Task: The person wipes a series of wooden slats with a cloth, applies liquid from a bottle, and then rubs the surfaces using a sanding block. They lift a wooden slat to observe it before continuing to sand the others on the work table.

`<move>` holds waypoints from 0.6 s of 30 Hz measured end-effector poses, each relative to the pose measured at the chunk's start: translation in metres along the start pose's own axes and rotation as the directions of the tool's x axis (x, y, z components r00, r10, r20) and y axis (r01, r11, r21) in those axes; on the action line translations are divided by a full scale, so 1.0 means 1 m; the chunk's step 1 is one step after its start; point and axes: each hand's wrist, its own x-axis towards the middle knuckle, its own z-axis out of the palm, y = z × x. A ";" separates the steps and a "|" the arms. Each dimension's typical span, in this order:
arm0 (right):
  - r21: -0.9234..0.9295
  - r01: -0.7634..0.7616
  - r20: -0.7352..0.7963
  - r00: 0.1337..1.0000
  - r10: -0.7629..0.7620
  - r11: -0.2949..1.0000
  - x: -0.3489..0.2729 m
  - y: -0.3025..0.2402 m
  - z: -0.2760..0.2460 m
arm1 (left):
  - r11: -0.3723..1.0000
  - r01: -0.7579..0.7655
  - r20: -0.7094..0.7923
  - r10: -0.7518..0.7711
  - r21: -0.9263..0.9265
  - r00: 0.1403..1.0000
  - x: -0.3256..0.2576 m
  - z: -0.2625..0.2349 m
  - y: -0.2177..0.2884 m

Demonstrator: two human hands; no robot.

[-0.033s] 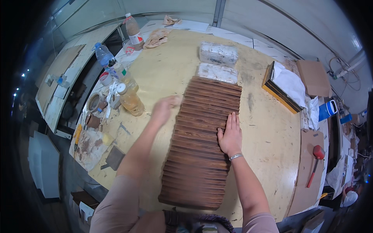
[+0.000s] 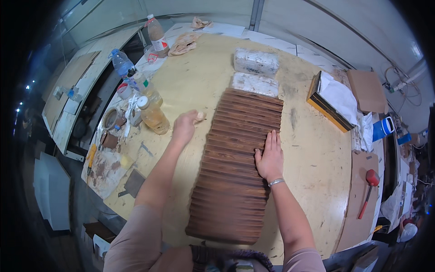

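A long dark-brown wooden panel (image 2: 235,149) with ridges across its face lies lengthwise on the table in front of me. My right hand (image 2: 270,158) rests flat on its right edge, fingers together and stretched out, thumb apart. Off the panel's left edge, over the table, my left hand (image 2: 185,127) is closed round a small pale wad (image 2: 199,116); its exact kind does not show. Two blocks wrapped in whitish plastic, the nearer block (image 2: 254,85) and the farther block (image 2: 256,62), sit at the panel's far end.
Left of my left hand stand a bottle of yellowish liquid (image 2: 154,116) and several other bottles. A putty knife (image 2: 134,182) lies nearer me. On the right are a box with white paper (image 2: 335,97), a blue jug (image 2: 383,128) and a red-headed mallet (image 2: 372,178) on cardboard.
My left hand has drawn slightly left, away from the panel's edge, with the pale wad still in it. My right hand keeps its place on the panel.
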 end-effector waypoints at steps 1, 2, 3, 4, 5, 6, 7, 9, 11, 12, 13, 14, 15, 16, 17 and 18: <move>0.005 0.002 -0.013 1.000 -0.002 1.000 -0.001 0.000 0.001 | 0.995 0.007 -0.023 -0.009 -0.103 1.000 -0.003 -0.001 -0.004; 0.002 0.016 -0.030 0.999 -0.016 1.000 -0.001 0.001 0.001 | 0.978 0.026 -0.053 -0.037 -0.207 0.998 -0.004 0.003 -0.003; 0.008 0.010 -0.020 1.000 -0.010 1.000 -0.001 0.002 0.002 | 0.962 -0.034 0.007 0.037 -0.273 0.999 -0.008 0.012 0.000; 0.002 0.016 -0.024 1.000 -0.016 1.000 0.000 0.003 0.002 | 0.944 -0.137 0.090 0.171 -0.300 0.981 -0.010 0.019 0.002; -0.004 0.026 -0.023 0.999 -0.026 1.000 0.000 0.003 0.004 | 0.848 -0.212 0.276 0.379 -0.486 0.883 -0.015 0.022 0.005; -0.016 0.041 -0.033 0.999 -0.042 0.999 0.000 0.004 0.005 | 0.844 -0.503 0.188 0.533 -0.187 0.825 -0.014 0.026 -0.005; -0.025 0.056 -0.045 0.997 -0.057 0.998 0.000 0.004 0.007 | 0.632 -0.765 0.254 0.725 0.123 0.640 -0.016 0.028 -0.015; -0.028 0.066 -0.068 0.995 -0.068 0.997 0.001 0.007 0.009 | 0.955 -0.234 0.066 0.249 -0.183 0.966 -0.019 0.014 -0.034; -0.018 0.069 -0.068 0.995 -0.070 0.997 0.001 0.009 0.012 | 0.983 -0.142 -0.132 0.158 0.119 0.979 -0.027 -0.004 -0.052; -0.007 0.083 -0.084 0.993 -0.084 0.996 0.002 0.009 0.012 | 0.962 0.014 -0.325 0.078 0.273 0.943 -0.031 -0.011 -0.058; -0.004 0.086 -0.091 0.992 -0.086 0.996 0.001 0.009 0.012 | 0.984 -0.039 -0.165 0.068 0.173 0.984 -0.035 -0.016 -0.064; -0.008 0.087 -0.096 0.992 -0.087 0.996 0.001 0.009 0.012 | 0.997 -0.030 -0.075 0.036 0.072 0.997 -0.039 -0.016 -0.066; -0.007 0.086 -0.101 0.991 -0.086 0.996 0.001 0.009 0.012 | 0.992 -0.124 0.021 0.124 0.003 0.992 -0.041 -0.017 -0.070; -0.015 0.086 -0.100 0.991 -0.087 0.996 0.000 0.009 0.012 | 0.993 -0.115 0.012 0.115 0.015 0.993 -0.045 -0.013 -0.071; -0.027 0.087 -0.094 0.992 -0.090 0.996 0.000 0.008 0.012 | 0.976 -0.209 0.015 0.209 0.062 0.978 -0.047 -0.011 -0.071; -0.030 0.099 -0.099 0.990 -0.101 0.995 0.001 0.008 0.012 | 0.922 -0.379 0.022 0.378 0.082 0.925 -0.051 -0.006 -0.069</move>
